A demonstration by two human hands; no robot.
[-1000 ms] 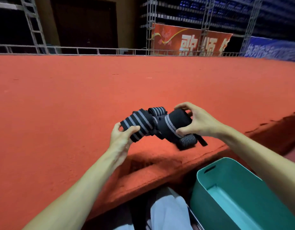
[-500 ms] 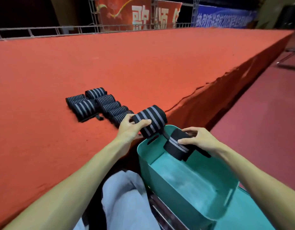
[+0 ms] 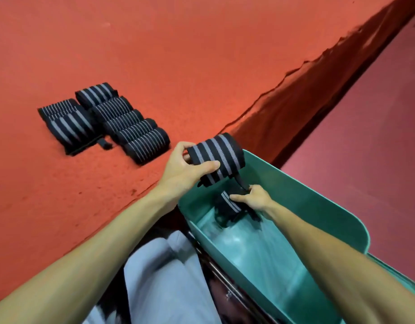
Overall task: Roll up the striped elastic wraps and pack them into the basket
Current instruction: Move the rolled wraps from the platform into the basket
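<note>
Two hands gripping: left hand (image 3: 183,170) holds a striped roll (image 3: 217,156) above the basket (image 3: 300,192) rim, right hand (image 3: 256,198) clasps a second roll (image 3: 225,206) inside it (other rolls (image 3: 122,123) on red platform (image 3: 201,54)).

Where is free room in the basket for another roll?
The basket floor near the person is bare. The far end is crowded: the right hand holds one roll there, the left hand a second roll above the rim.

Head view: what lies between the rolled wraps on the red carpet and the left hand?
Only bare red carpet separates the rolled wraps from the left hand in the head view.
</note>
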